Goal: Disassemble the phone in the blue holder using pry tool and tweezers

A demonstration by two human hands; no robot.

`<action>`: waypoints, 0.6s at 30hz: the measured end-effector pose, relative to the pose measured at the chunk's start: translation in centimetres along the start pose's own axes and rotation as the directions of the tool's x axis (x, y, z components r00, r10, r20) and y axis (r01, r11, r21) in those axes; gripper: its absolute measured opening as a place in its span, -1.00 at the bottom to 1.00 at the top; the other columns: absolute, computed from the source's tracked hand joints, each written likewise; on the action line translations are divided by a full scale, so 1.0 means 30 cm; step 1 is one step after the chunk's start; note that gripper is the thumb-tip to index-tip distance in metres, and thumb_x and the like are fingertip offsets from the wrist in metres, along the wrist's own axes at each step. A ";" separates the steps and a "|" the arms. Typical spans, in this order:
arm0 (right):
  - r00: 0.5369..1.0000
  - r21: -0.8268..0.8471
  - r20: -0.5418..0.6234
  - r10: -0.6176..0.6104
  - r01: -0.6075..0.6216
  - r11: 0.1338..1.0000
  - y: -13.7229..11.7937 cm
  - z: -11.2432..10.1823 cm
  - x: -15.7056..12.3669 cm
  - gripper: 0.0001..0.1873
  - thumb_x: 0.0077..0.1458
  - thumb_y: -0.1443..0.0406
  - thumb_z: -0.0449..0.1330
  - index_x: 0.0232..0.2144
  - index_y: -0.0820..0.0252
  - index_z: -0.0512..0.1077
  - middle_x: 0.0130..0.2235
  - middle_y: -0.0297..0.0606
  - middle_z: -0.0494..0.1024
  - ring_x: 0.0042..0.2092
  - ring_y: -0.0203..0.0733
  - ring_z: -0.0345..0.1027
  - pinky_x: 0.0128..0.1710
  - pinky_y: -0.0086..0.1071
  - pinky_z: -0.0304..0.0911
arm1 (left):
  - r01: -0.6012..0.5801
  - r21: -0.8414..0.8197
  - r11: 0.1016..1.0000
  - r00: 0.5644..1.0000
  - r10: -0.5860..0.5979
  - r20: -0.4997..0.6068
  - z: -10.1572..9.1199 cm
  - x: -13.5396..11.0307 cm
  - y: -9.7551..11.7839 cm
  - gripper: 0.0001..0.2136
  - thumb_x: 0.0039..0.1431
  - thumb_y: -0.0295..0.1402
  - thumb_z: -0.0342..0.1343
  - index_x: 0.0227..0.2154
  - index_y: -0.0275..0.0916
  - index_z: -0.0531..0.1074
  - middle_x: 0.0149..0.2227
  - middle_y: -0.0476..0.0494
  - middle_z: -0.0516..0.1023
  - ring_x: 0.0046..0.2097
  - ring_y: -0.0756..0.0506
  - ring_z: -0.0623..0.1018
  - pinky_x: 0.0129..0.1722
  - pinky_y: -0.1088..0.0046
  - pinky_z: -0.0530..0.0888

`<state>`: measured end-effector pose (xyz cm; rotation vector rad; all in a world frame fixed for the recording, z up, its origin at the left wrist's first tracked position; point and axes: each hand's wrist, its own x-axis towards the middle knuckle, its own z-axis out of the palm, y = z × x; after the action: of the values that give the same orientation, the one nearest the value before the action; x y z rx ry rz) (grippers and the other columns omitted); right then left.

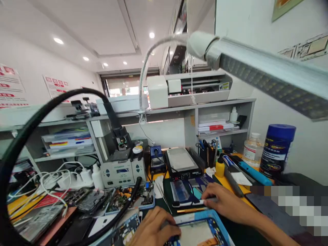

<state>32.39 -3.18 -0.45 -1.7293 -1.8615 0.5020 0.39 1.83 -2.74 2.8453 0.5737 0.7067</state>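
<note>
My left hand [153, 229] rests at the bottom centre with its fingers curled over the edge of an opened blue-framed device [202, 232] lying flat on the dark mat. My right hand [224, 204] reaches in from the right, fingers closed on a slim grey tool [192, 203] lying across the mat just beyond the device. A thin yellow pry tool [191, 210] lies between the two hands. Behind them sits a phone [180, 191] with a bluish screen.
A rework station [120, 171] and black hose [112, 218] stand left, a heating plate [181, 162] behind. A lamp arm [269, 75] overhangs the right. A blue canister [278, 150], bottles, tool cup [210, 152], circuit boards [128, 198] and white cables [51, 181] crowd the bench.
</note>
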 end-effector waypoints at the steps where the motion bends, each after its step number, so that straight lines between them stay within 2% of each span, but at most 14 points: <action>1: 1.000 0.007 0.014 0.003 -0.003 1.000 0.002 0.000 0.001 -0.77 0.22 0.16 0.24 -0.24 0.12 0.66 -0.13 -0.12 0.65 -0.04 0.12 0.52 -0.03 -0.13 0.39 | -0.012 -0.017 1.000 1.000 0.012 0.007 -0.004 -0.004 0.003 -0.66 0.21 -0.23 0.38 0.02 -0.03 0.55 -0.06 -0.15 0.61 -0.06 -0.23 0.59 -0.09 0.27 0.53; 3: 1.000 0.020 0.023 0.010 -0.011 1.000 0.002 -0.001 0.003 -0.76 0.21 0.14 0.26 -0.23 0.12 0.66 -0.12 -0.13 0.66 -0.03 0.12 0.52 -0.01 -0.13 0.39 | -0.038 -0.022 0.999 0.999 0.038 0.006 -0.018 -0.010 0.007 -0.69 0.27 -0.34 0.29 0.06 -0.04 0.53 -0.02 -0.17 0.60 -0.02 -0.23 0.57 -0.05 0.25 0.51; 5: 1.000 0.031 0.013 0.020 -0.021 0.999 -0.005 -0.004 0.004 -0.76 0.20 0.14 0.27 -0.23 0.14 0.65 -0.13 -0.11 0.66 -0.04 0.12 0.52 -0.01 -0.12 0.38 | -0.024 -0.051 0.998 0.999 0.025 0.026 -0.037 -0.012 0.011 -0.68 0.25 -0.38 0.25 0.06 -0.07 0.54 -0.01 -0.19 0.60 -0.02 -0.22 0.57 -0.05 0.26 0.52; 9: 0.997 0.068 -0.072 0.025 -0.020 0.997 -0.040 -0.029 0.000 -0.70 0.27 0.09 0.21 -0.16 0.15 0.62 -0.06 -0.06 0.65 -0.01 0.13 0.48 0.02 -0.08 0.35 | 0.018 -0.113 0.993 0.998 -0.012 0.059 -0.084 -0.011 0.038 -0.54 0.09 -0.23 0.42 0.07 -0.12 0.55 0.05 -0.21 0.61 0.07 -0.28 0.57 0.06 0.19 0.56; 11: 0.996 0.101 -0.087 0.014 -0.005 0.995 -0.067 -0.049 -0.011 -0.67 0.30 0.04 0.20 -0.15 0.13 0.61 -0.05 -0.07 0.65 0.02 0.13 0.47 0.01 -0.10 0.34 | 0.035 -0.096 0.995 0.997 -0.027 0.076 -0.105 -0.007 0.056 -0.53 0.05 -0.19 0.45 0.04 -0.12 0.58 0.06 -0.20 0.63 0.06 -0.29 0.60 0.09 0.17 0.58; 15: 0.996 0.198 0.056 -0.064 0.052 0.979 -0.123 -0.073 -0.049 -0.65 0.29 -0.02 0.21 -0.15 0.05 0.64 -0.11 -0.19 0.66 -0.11 0.02 0.52 -0.10 -0.20 0.40 | 0.044 -0.014 0.999 0.997 -0.043 0.066 -0.118 0.001 0.078 -0.56 0.00 -0.29 0.45 -0.01 -0.16 0.62 0.06 -0.17 0.67 0.09 -0.30 0.62 0.11 0.15 0.61; 18: 0.976 0.242 0.171 -0.135 0.091 0.966 -0.151 -0.074 -0.082 -0.69 0.21 0.01 0.30 -0.10 -0.02 0.65 -0.04 -0.20 0.65 -0.02 0.06 0.51 -0.04 -0.20 0.40 | 0.026 0.016 1.000 0.999 -0.026 0.035 -0.112 0.005 0.082 -0.56 -0.02 -0.33 0.43 -0.02 -0.18 0.62 0.05 -0.15 0.69 0.07 -0.28 0.63 0.09 0.19 0.63</action>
<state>30.24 -6.29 3.71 -1.4547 -1.9290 0.8254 -0.28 -0.17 0.85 2.8535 0.6124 0.6489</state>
